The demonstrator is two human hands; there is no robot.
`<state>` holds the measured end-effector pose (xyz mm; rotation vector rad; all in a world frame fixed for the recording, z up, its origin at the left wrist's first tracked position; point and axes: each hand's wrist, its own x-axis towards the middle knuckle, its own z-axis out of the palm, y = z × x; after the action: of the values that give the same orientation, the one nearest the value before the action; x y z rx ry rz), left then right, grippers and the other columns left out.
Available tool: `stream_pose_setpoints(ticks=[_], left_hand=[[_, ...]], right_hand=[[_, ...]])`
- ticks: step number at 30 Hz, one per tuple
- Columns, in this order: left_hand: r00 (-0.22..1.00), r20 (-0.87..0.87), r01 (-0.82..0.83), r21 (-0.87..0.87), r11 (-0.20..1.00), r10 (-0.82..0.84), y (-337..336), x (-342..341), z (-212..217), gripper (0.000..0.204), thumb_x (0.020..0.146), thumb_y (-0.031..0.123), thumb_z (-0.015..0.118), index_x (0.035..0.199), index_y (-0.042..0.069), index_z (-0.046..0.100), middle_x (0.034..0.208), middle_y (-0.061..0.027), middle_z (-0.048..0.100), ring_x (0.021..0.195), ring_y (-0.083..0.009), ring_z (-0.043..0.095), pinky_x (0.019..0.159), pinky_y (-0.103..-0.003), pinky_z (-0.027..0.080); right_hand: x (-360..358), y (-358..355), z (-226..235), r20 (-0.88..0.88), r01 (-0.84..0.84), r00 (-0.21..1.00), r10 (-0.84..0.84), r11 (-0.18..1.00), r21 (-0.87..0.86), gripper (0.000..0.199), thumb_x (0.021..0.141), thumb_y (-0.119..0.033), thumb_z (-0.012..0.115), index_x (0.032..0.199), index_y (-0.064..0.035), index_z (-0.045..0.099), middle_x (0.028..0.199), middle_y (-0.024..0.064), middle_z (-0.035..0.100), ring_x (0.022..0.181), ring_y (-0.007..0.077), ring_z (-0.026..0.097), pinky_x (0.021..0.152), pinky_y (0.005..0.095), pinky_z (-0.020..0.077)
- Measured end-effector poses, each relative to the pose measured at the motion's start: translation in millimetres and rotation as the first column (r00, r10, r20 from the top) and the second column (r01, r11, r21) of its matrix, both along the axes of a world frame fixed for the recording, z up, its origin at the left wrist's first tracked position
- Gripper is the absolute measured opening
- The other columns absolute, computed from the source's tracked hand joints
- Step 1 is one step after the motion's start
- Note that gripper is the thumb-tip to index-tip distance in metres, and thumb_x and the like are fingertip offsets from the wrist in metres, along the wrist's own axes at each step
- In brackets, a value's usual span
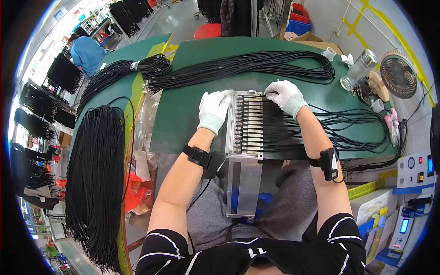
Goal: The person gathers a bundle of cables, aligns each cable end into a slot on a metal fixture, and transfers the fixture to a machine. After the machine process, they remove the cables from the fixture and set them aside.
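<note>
A clear, tray-like fixture [232, 133] stands in front of me at the table's near edge. Along it, several black cables [321, 120] lie side by side in slots, their small metal connector ends at the left. My left hand [213, 111], in a white glove, has its fingers drawn together at the fixture's far left corner and grips its edge. Also gloved, my right hand [287, 97] pinches a black cable at the far right corner, by the farthest slot. The cables run off to the right and loop on the table.
A long bundle of black cables [247, 66] crosses the far side of the green table [183, 123]. Another thick bundle [95, 174] hangs at the left. To the right stand a glass jar [359, 68] and a small fan [398, 74]. Control boxes [415, 172] sit farther right.
</note>
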<state>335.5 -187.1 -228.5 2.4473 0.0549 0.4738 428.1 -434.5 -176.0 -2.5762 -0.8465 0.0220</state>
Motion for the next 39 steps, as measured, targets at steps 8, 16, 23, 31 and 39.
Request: stream_pose_setpoints(ticks=[8, 16, 23, 31, 39], left_hand=[[0.997, 0.053, 0.041, 0.119, 0.992, -0.048, -1, -5, 5, 0.028, 0.098, 0.026, 0.054, 0.116, 0.014, 0.071, 0.095, -0.0084, 0.068, 0.092, -0.0295, 0.063, 0.102, -0.043, 0.039], [0.978, 0.2, 0.013, 0.181, 0.983, -0.05, 3, -3, -11, 0.027, 0.098, 0.025, 0.053, 0.116, 0.016, 0.071, 0.093, -0.008, 0.067, 0.092, -0.0282, 0.062, 0.099, -0.043, 0.04], [0.995, 0.088, 0.027, 0.164, 0.986, -0.042, 1, -3, -3, 0.027, 0.097, 0.025, 0.053, 0.116, 0.015, 0.071, 0.092, -0.0077, 0.067, 0.091, -0.0276, 0.062, 0.097, -0.042, 0.041], [0.994, 0.1, 0.038, 0.155, 0.987, -0.054, 0, -4, -2, 0.027, 0.098, 0.025, 0.054, 0.116, 0.016, 0.071, 0.093, -0.0071, 0.067, 0.091, -0.0279, 0.062, 0.098, -0.042, 0.04], [0.987, 0.151, 0.033, 0.16, 0.987, -0.057, 4, 2, -13, 0.027, 0.097, 0.027, 0.055, 0.116, 0.016, 0.071, 0.094, -0.0075, 0.068, 0.094, -0.0293, 0.062, 0.1, -0.044, 0.039]], right_hand=[[5, -12, 9, -0.125, 0.03, 0.992, -0.013, 0.99, 0.138, 0.014, 0.083, -0.016, 0.07, 0.095, -0.0097, 0.074, 0.091, 0.0102, 0.07, 0.092, 0.0305, 0.065, 0.083, 0.0401, 0.051], [-4, -4, -1, 0.253, -0.147, 0.962, 0.107, 0.979, 0.142, 0.008, 0.08, -0.013, 0.072, 0.088, -0.0115, 0.072, 0.084, 0.0063, 0.067, 0.089, 0.029, 0.062, 0.083, 0.0397, 0.0497], [-2, -3, -9, 0.414, -0.202, 0.9, 0.136, 0.972, 0.119, 0.01, 0.076, -0.012, 0.073, 0.084, -0.0141, 0.068, 0.081, 0.0024, 0.064, 0.088, 0.027, 0.06, 0.08, 0.0391, 0.0476], [-5, -1, -9, 0.491, -0.214, 0.858, 0.152, 0.974, 0.074, 0.015, 0.074, -0.007, 0.072, 0.086, -0.0137, 0.066, 0.084, 0.0022, 0.064, 0.089, 0.0271, 0.059, 0.079, 0.0394, 0.0463], [-7, 2, -14, 0.441, -0.222, 0.879, 0.185, 0.974, 0.034, 0.011, 0.08, -0.015, 0.069, 0.089, -0.0197, 0.069, 0.087, 0.0001, 0.063, 0.094, 0.0242, 0.058, 0.084, 0.0383, 0.0445]])
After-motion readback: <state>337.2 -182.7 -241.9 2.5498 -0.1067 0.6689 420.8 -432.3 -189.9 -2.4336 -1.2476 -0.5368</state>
